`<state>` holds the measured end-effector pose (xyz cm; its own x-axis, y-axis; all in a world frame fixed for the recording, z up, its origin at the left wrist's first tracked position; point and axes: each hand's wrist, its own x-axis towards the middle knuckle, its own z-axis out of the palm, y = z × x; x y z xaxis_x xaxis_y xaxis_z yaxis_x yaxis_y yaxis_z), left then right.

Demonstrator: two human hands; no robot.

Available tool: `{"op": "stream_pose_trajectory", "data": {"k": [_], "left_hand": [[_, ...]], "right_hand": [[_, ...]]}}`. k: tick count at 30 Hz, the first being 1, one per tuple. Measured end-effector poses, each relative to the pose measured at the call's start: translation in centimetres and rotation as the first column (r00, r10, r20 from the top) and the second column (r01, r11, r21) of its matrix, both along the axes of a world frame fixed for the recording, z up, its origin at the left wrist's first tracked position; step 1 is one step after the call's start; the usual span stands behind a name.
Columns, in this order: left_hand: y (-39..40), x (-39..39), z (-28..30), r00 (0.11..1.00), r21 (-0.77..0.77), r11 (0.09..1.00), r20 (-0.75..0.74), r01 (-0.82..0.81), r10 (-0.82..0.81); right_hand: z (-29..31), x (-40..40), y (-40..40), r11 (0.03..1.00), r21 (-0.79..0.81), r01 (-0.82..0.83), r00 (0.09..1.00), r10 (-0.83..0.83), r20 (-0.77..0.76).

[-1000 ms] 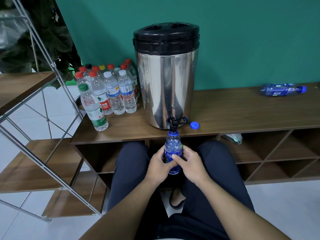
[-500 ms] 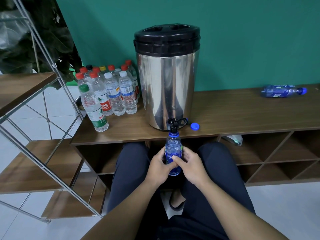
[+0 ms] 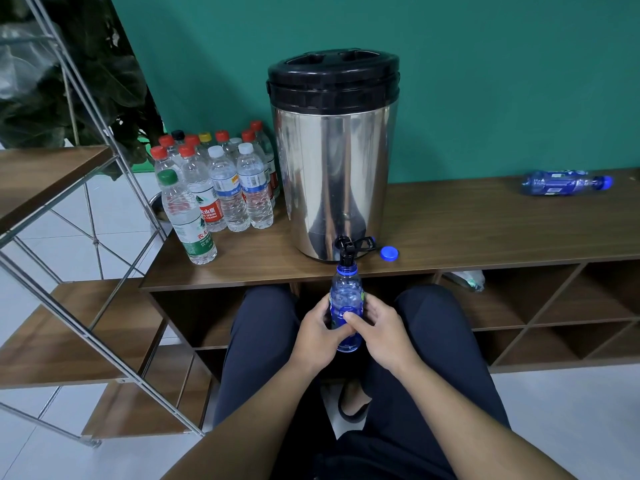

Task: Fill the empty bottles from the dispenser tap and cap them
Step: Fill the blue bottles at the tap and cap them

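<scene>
Left hand (image 3: pixel 317 332) and right hand (image 3: pixel 379 332), 2 together, grip the blue bottle (image 3: pixel 345 299) under the tap (image 3: pixel 345 249).

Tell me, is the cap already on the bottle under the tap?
No, the bottle has an open neck under the tap, and a loose blue cap lies on the shelf beside the dispenser.

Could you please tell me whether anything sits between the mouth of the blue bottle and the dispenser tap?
Nothing visible does. The uncapped blue plastic bottle, held by the left hand and right hand, has its open mouth directly beneath the black tap of the steel dispenser.
</scene>
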<state>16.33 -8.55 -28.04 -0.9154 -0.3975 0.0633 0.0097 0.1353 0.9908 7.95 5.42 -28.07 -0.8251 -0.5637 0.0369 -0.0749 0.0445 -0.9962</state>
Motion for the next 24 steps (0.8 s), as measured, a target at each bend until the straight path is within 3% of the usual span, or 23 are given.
{"op": "stream_pose_trajectory", "data": {"k": [24], "left_hand": [[-0.06, 0.01, -0.01, 1.000, -0.019, 1.000, 0.001, 0.005, -0.005]], "right_hand": [[0.00, 0.02, 0.02, 1.000, 0.015, 0.010, 1.000, -0.010, -0.015]]}}
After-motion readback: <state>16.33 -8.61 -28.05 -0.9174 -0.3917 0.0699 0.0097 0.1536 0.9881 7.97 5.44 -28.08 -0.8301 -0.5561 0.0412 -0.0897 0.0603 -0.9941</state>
